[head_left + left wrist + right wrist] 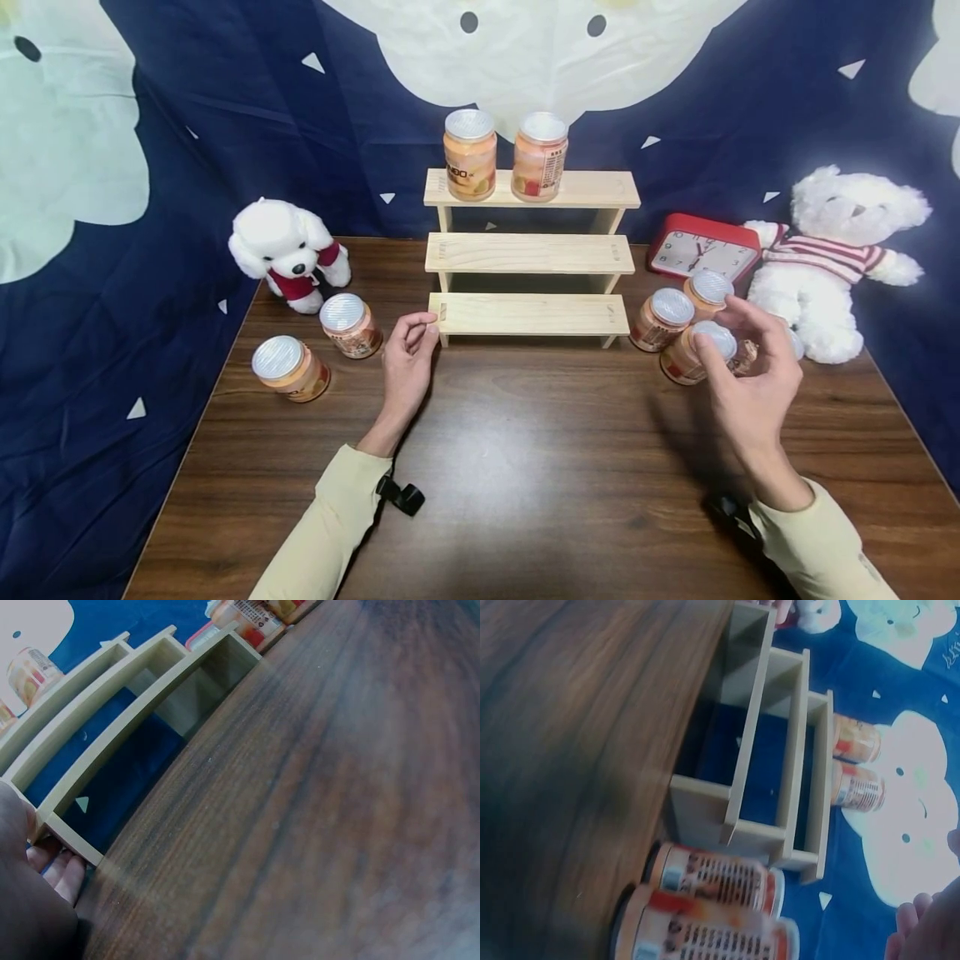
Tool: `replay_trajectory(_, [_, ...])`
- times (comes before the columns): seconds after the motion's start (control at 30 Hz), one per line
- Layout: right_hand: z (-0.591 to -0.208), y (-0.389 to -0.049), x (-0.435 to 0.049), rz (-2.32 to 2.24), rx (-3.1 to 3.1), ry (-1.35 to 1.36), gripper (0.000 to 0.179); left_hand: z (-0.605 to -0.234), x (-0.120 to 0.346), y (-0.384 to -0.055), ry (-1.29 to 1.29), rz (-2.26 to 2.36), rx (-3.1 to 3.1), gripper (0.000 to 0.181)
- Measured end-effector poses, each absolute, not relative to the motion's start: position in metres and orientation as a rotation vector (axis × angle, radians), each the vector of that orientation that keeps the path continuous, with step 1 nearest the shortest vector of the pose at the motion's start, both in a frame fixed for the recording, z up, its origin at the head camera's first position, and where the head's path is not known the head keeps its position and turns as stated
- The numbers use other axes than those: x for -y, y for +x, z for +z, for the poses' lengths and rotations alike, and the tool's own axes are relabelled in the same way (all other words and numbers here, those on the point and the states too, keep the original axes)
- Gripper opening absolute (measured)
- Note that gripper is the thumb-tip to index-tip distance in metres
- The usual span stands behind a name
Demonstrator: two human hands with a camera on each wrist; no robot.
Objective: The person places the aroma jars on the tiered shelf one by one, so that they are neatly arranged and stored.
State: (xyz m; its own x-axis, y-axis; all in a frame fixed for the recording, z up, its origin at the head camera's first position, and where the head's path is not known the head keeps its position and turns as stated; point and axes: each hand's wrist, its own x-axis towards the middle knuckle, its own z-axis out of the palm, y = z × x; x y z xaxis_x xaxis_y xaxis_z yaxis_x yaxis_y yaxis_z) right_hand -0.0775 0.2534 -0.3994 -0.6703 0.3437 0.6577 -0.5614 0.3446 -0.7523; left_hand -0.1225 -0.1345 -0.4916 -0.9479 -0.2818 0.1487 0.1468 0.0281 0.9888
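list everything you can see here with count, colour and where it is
wooden rack: 1, pale wood, table's far middle
jars on top step: 2, orange with silvery lids
left jars: 2, same colours, left of rack
right jars: 4, same colours, right of rack, one mostly hidden
toy dog: 1, white and dark red, far left
clock: 1, red and white, behind right jars
teddy bear: 1, white, striped top, far right
table: 1, brown, underneath
backdrop: 1, dark blue and white, behind
sleeves: 2, pale yellow, forearms
left hand: 1, bare, gripping lowest step's left end
right hand: 1, bare, over right jars
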Motion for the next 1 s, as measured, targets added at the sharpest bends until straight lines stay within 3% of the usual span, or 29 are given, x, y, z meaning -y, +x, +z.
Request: replay_trajectory(1.0, [-0.4, -0.062, -0.3, 1.222, 1.884, -0.17, 0.04, -0.495, 0.136, -0.124, 0.133, -1.965, 1.994, 0.014])
